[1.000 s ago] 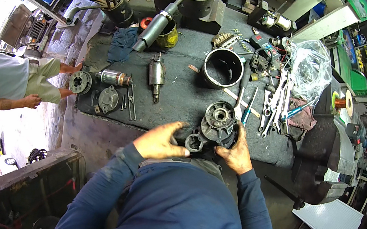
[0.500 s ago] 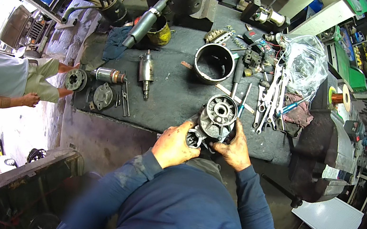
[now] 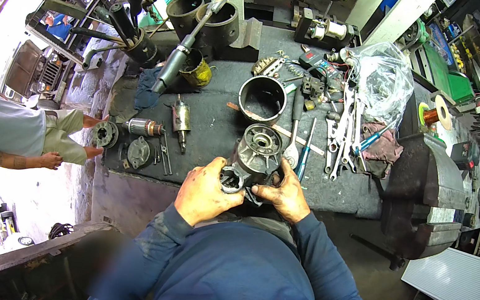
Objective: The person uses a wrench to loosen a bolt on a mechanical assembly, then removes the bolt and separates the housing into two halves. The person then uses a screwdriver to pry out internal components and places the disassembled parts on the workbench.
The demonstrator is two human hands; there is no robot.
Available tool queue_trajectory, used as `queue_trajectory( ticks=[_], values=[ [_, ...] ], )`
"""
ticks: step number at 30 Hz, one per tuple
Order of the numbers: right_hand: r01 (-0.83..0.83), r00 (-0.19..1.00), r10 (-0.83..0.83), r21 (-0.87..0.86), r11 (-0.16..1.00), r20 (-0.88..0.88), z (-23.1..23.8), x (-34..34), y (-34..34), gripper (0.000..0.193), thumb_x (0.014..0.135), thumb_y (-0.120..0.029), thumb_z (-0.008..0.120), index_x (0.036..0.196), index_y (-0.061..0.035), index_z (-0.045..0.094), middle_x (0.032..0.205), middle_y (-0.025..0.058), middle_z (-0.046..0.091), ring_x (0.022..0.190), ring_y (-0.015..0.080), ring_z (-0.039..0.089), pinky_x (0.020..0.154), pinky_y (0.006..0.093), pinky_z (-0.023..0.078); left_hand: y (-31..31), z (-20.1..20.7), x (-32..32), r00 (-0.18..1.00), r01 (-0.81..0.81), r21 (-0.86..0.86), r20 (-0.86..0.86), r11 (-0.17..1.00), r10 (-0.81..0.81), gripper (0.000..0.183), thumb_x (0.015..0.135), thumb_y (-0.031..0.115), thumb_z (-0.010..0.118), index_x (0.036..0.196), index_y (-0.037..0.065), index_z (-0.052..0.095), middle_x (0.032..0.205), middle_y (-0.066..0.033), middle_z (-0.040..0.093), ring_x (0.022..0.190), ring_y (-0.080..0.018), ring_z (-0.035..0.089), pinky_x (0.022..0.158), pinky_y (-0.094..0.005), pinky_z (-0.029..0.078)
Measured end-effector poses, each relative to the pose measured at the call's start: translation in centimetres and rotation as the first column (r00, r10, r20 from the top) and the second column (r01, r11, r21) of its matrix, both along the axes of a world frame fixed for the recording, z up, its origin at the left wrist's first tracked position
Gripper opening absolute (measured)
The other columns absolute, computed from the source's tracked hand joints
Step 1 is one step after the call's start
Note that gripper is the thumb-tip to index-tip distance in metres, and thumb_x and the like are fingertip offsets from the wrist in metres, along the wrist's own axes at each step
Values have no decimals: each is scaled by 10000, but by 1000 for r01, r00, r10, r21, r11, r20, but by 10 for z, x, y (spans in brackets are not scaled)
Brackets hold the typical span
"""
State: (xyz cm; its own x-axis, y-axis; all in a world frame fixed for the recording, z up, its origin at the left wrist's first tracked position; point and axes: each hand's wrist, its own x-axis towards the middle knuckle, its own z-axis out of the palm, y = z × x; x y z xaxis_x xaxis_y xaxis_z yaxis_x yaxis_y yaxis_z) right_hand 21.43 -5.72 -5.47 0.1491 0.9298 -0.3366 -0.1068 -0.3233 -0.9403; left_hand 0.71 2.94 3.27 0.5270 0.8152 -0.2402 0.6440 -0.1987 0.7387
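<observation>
Looking down from head height, both hands grip a grey metal motor housing point(image 3: 257, 153) at the near edge of a dark workbench point(image 3: 212, 127), just in front of the person's chest. Its round open end, with spokes and a central hub, faces up and slightly away from the person; its long axis tilts from the hands up toward the far side of the bench. The left hand point(image 3: 206, 190) has its fingers curled around a small toothed gear end at the housing's lower left. The right hand point(image 3: 287, 194) clasps the lower right side, thumb pressed against the body (both hands are smeared with grease).

Behind the housing stands a black metal cylinder point(image 3: 262, 98), open end up. Wrenches point(image 3: 341, 135) and a screwdriver point(image 3: 304, 155) lie to the right, beside a clear plastic bag point(image 3: 383, 78). A motor rotor point(image 3: 142, 127) and round covers lie to the left. Another person point(image 3: 10, 132) stands beyond the bench's left end, in a cluttered workshop.
</observation>
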Motion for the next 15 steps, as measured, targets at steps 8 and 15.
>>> queue_trajectory(
  ticks=[8, 15],
  values=[
    [-106, 871, -64, 313, 944, 487, 79, 16, 11, 1221, 642, -286, 1028, 1548, 158, 342, 1490, 306, 536, 1422, 342, 510, 1205, 421, 392, 5, 38, -6, 909, -60, 110, 416, 992, 9, 486, 739, 165, 866, 1123, -31, 641, 932, -156, 761, 878, -215, 761, 819, -348, 590],
    [13, 829, -118, 194, 981, 547, 82, 75, 32, 951, 874, -332, 869, 1577, 63, 364, 1484, 282, 558, 1310, 349, 607, 1100, 432, 488, 85, 12, 34, 803, -210, 172, 592, 962, 69, 451, 790, 128, 863, 1128, -39, 616, 932, -116, 714, 849, -166, 670, 799, -329, 557]
  ],
)
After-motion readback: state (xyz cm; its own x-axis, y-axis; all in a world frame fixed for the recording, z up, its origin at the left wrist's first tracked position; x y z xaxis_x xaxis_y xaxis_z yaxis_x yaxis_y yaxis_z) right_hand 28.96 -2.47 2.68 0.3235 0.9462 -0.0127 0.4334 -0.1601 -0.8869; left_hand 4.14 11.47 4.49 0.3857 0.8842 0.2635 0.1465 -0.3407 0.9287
